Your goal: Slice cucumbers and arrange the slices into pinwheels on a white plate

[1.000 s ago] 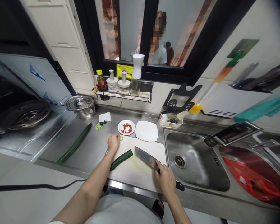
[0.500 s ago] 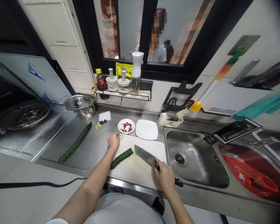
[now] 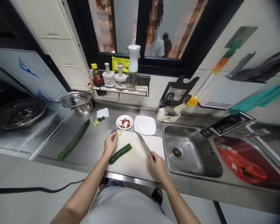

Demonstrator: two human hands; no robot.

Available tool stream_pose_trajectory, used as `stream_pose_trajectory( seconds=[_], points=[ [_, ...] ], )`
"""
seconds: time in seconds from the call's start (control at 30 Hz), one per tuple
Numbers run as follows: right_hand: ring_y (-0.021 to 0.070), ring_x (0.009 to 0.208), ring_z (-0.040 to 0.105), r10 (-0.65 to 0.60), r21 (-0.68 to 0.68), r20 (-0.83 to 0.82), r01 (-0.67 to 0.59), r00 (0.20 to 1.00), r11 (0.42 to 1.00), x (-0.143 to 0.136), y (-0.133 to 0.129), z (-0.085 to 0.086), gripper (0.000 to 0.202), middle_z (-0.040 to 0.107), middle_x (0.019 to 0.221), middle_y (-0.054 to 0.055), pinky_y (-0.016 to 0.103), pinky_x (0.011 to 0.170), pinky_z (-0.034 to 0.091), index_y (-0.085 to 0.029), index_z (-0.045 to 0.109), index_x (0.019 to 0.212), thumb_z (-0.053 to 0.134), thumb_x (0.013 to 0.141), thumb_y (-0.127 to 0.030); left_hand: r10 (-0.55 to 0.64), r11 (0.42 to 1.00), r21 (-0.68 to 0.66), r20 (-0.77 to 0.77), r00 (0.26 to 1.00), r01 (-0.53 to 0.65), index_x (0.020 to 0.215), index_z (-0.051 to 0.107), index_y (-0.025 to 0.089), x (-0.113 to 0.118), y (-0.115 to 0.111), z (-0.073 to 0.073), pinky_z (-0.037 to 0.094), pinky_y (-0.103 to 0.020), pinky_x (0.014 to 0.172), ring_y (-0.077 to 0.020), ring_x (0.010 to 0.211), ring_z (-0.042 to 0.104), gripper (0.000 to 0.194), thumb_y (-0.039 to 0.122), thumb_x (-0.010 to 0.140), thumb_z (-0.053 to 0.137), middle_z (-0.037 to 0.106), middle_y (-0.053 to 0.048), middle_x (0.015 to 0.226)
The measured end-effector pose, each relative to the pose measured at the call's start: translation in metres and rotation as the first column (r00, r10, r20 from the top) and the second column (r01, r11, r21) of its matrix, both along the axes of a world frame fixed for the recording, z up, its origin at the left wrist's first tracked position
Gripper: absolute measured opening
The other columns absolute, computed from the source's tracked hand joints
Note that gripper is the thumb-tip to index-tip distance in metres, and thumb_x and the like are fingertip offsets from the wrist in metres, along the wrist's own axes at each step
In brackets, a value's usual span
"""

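My right hand (image 3: 157, 165) is wrapped round the handle of a kitchen knife (image 3: 143, 143), its blade pointing away over the right part of the white cutting board (image 3: 140, 166). A length of cut green cucumber (image 3: 120, 153) lies on the board, left of the blade. My left hand (image 3: 110, 143) hovers by the board's far left corner with fingers loosely curled and apart. A single thin cucumber slice (image 3: 119, 133) lies just beyond its fingertips, on the board. On the counter farther left lies a whole cucumber (image 3: 74, 140).
Behind the board stand a small plate (image 3: 117, 123) with red chopped pieces and a white square plate (image 3: 144, 125). More cucumber slices (image 3: 97, 122) lie near a white tissue (image 3: 103, 112). A lidded steel pot (image 3: 80, 109) stands back left. The sink (image 3: 191, 169) is at right.
My left hand has drawn back slightly from the slice, which stays on the board. The knife has turned, its blade now steeper and pointing more directly away. The view has shifted a little.
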State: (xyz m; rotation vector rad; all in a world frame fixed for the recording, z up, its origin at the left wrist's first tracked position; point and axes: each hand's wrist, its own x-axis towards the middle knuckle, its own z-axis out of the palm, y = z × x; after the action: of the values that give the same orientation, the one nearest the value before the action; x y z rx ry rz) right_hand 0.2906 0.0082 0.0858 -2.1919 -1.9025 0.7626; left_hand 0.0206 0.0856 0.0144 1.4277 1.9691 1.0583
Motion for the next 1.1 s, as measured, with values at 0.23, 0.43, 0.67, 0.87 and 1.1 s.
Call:
stream_pose_trajectory(
  seconds=[0.23, 0.43, 0.67, 0.87, 1.1],
  points=[
    [0.0178, 0.087, 0.064, 0.229, -0.114, 0.104, -0.217, 0.968, 0.970, -0.025, 0.007, 0.012, 0.031, 0.071, 0.095, 0.010, 0.024, 0.068, 0.035, -0.016, 0.063, 0.098, 0.034, 0.097, -0.027, -0.442, 0.884, 0.052, -0.232, 0.866, 0.465, 0.103, 0.070, 0.022, 0.027, -0.041, 0.003, 0.047, -0.032, 0.089, -0.0193, 0.097, 0.060, 0.027, 0.033, 0.092, 0.048, 0.068, -0.006, 0.100],
    [0.0193, 0.089, 0.065, 0.291, -0.125, 0.165, -0.272, 0.943, 0.954, -0.039, 0.010, 0.015, 0.027, 0.070, 0.095, 0.010, 0.025, 0.070, 0.038, -0.017, 0.057, 0.110, 0.035, 0.096, -0.023, -0.502, 0.840, 0.049, -0.306, 0.809, 0.540, 0.111, 0.069, 0.026, 0.031, -0.041, -0.005, 0.048, -0.030, 0.087, -0.0178, 0.096, 0.060, 0.028, 0.031, 0.093, 0.048, 0.068, -0.006, 0.104],
    [0.0199, 0.089, 0.066, 0.336, -0.115, 0.184, -0.320, 0.924, 0.941, -0.045, 0.011, 0.006, 0.028, 0.070, 0.093, 0.012, 0.026, 0.073, 0.041, -0.015, 0.058, 0.106, 0.033, 0.097, -0.023, -0.520, 0.826, 0.054, -0.310, 0.796, 0.561, 0.113, 0.069, 0.027, 0.031, -0.041, -0.006, 0.048, -0.029, 0.086, -0.0172, 0.095, 0.061, 0.029, 0.029, 0.093, 0.048, 0.068, -0.005, 0.102],
    [0.0210, 0.089, 0.066, 0.356, -0.114, 0.193, -0.339, 0.915, 0.934, -0.047, 0.011, 0.007, 0.029, 0.070, 0.092, 0.013, 0.027, 0.073, 0.042, -0.014, 0.059, 0.105, 0.032, 0.096, -0.019, -0.522, 0.820, 0.071, -0.314, 0.793, 0.568, 0.112, 0.069, 0.025, 0.031, -0.040, -0.008, 0.049, -0.030, 0.084, -0.0173, 0.093, 0.060, 0.028, 0.028, 0.093, 0.048, 0.068, -0.006, 0.101],
    [0.0215, 0.089, 0.066, 0.371, -0.115, 0.205, -0.354, 0.906, 0.928, -0.048, 0.011, 0.008, 0.031, 0.070, 0.092, 0.013, 0.027, 0.072, 0.042, -0.014, 0.059, 0.107, 0.031, 0.096, -0.019, -0.521, 0.821, 0.065, -0.322, 0.790, 0.568, 0.113, 0.068, 0.026, 0.031, -0.041, -0.006, 0.049, -0.031, 0.085, -0.0175, 0.093, 0.060, 0.029, 0.027, 0.093, 0.048, 0.068, -0.006, 0.101]
  ],
)
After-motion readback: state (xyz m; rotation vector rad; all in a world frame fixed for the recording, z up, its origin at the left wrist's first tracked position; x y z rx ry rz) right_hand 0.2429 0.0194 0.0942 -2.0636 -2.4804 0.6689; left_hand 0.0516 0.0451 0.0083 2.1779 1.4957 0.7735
